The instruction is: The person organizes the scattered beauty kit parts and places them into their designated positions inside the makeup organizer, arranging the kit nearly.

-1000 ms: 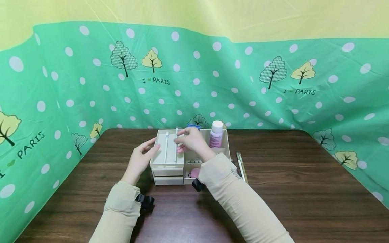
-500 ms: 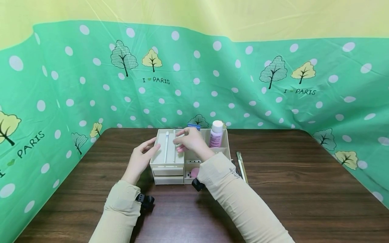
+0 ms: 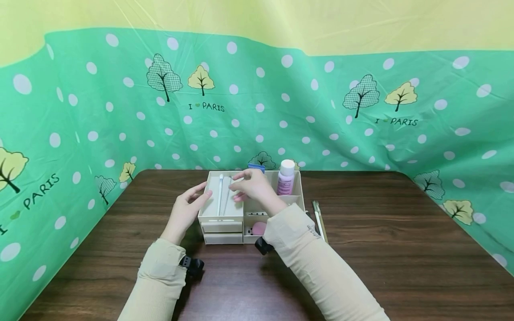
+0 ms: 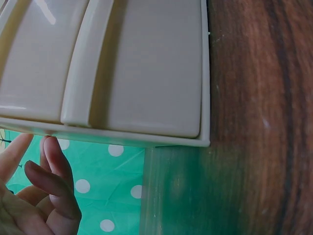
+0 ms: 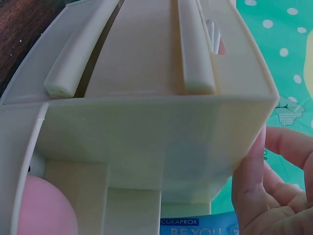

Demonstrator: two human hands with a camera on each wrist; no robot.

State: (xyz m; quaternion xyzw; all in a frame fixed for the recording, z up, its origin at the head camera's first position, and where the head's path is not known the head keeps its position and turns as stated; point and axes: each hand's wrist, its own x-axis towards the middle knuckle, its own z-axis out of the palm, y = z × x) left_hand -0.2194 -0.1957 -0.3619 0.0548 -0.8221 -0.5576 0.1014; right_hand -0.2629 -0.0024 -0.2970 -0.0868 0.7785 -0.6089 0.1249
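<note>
A person's left hand (image 3: 186, 207), fingers relaxed, rests against the left side of a cream plastic desktop organiser (image 3: 222, 219) with drawers. The right hand (image 3: 254, 186) reaches over the top tray, fingertips at a slim pale stick (image 3: 225, 198); whether they pinch it cannot be told. That stick lies aslant in the tray, beside a white slender rod (image 3: 220, 196). A white-capped bottle with pinkish-purple contents (image 3: 285, 180) stands in a right-hand compartment, above a rounded pink object (image 3: 259, 228)
</note>
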